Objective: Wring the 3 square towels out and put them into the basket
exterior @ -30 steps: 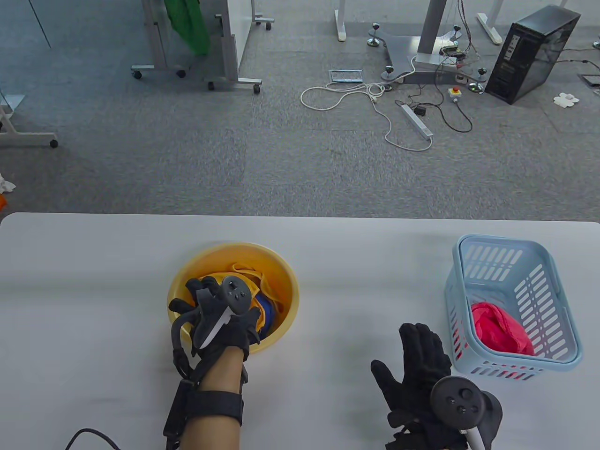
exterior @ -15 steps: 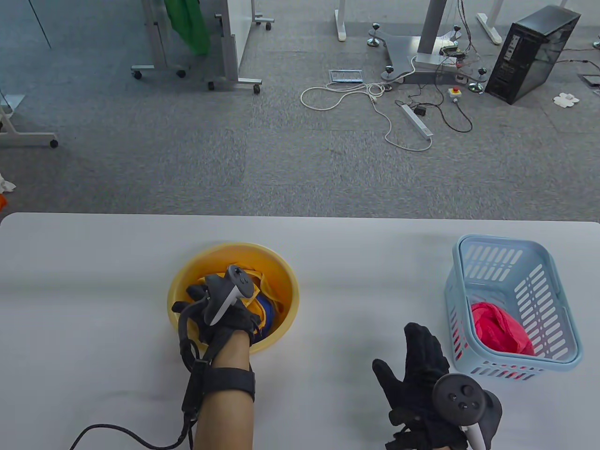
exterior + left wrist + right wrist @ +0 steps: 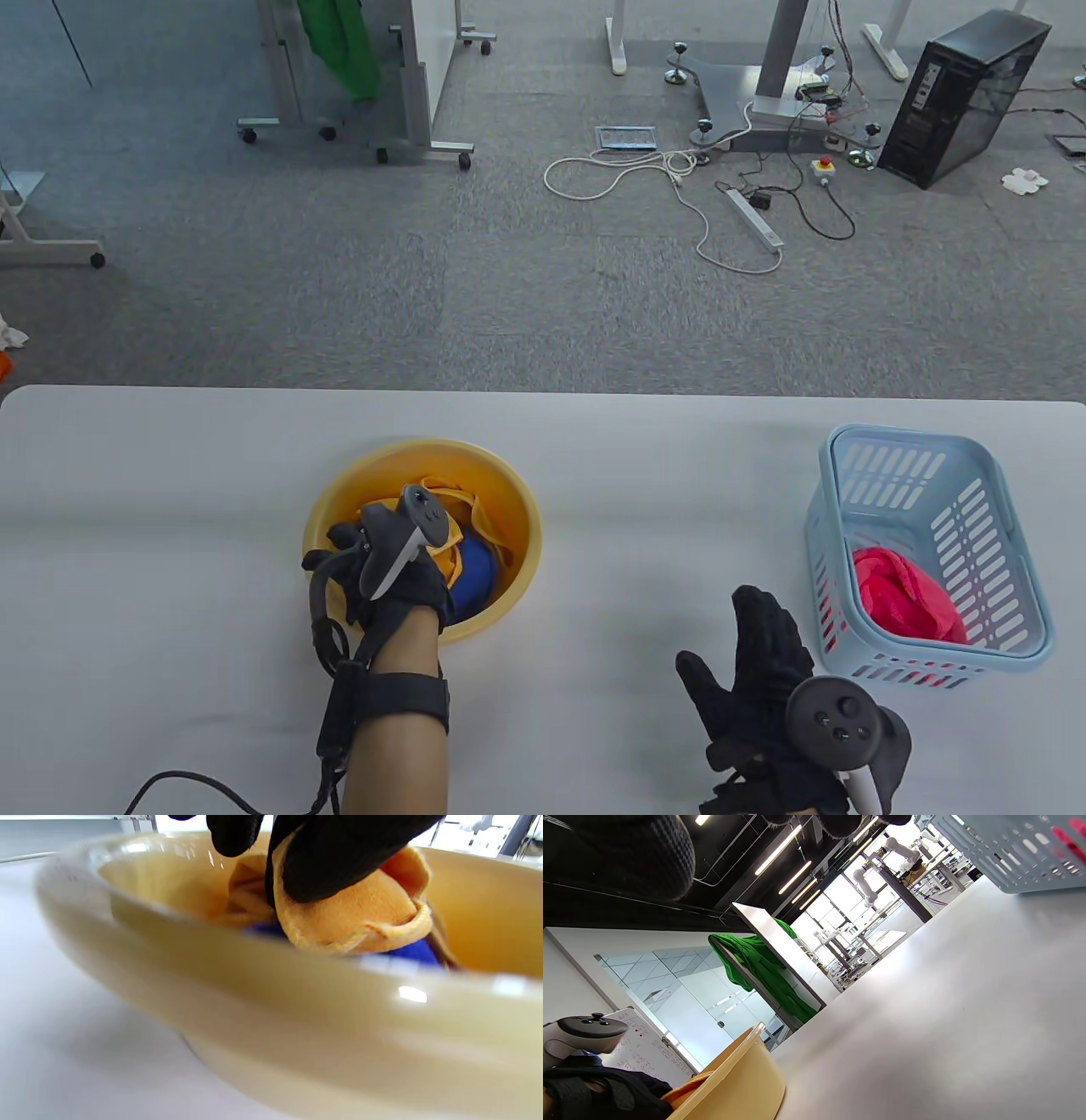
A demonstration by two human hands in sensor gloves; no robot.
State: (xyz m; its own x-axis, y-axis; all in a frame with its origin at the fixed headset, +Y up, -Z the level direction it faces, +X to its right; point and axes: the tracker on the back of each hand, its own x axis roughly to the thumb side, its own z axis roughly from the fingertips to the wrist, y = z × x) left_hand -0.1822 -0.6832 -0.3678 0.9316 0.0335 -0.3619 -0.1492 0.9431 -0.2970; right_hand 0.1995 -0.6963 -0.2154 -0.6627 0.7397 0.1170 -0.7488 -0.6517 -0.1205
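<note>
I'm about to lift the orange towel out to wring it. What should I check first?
1. Left hand fingers pinch the orange towel: ok.
2. Blue towel free of the grip: cannot tell.
3. Right hand open, ready to join: ok.
4. Basket has room beside the pink towel: ok.
5. Yellow basin stands flat on the table: ok.

Three towels, one bowl, one basket, two hands

You are looking at three towels: an orange towel (image 3: 479, 522) and a blue towel (image 3: 472, 570) sitting in one yellow bowl (image 3: 517, 501), and a pink towel (image 3: 904, 592) lying in one light blue basket (image 3: 925, 446); more cloth may be hiding under your left hand (image 3: 386, 564). Your right hand (image 3: 764, 671) is making two gloved hands.
</note>
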